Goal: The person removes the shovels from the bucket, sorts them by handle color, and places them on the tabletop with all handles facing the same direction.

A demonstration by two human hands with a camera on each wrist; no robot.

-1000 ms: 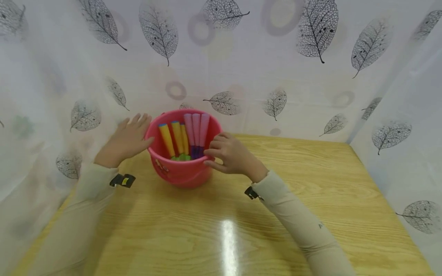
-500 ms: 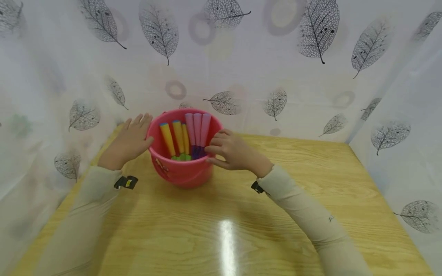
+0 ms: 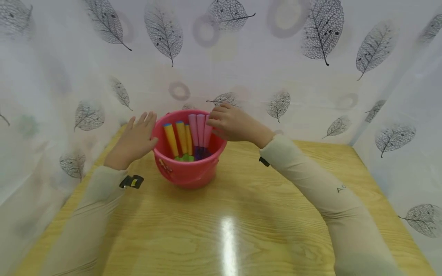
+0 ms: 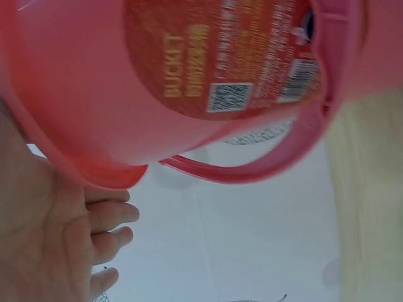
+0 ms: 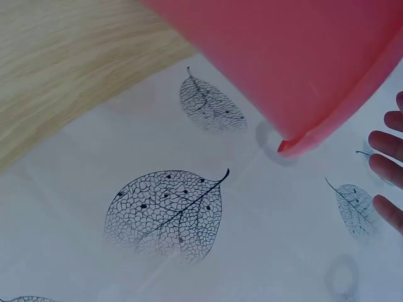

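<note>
A pink bucket stands upright at the back left of the table. Inside it are yellow handles with blue ends on green bases, and pink handles with purple lower parts. My left hand is at the bucket's left rim, its fingers extended and the thumb at the rim. In the left wrist view the palm faces the bucket's side. My right hand is over the right rim, fingertips overlapping the rightmost pink handle; contact cannot be told. Its fingers look loosely extended in the right wrist view.
The wooden table extends in front and to the right. A white leaf-print curtain encloses the back and sides. The bucket's pink carrying handle hangs at its side, near a red label.
My right hand has risen from the bucket's right front rim to above it, near the pink handles. The left hand stays at the left rim. The view has shifted slightly.
</note>
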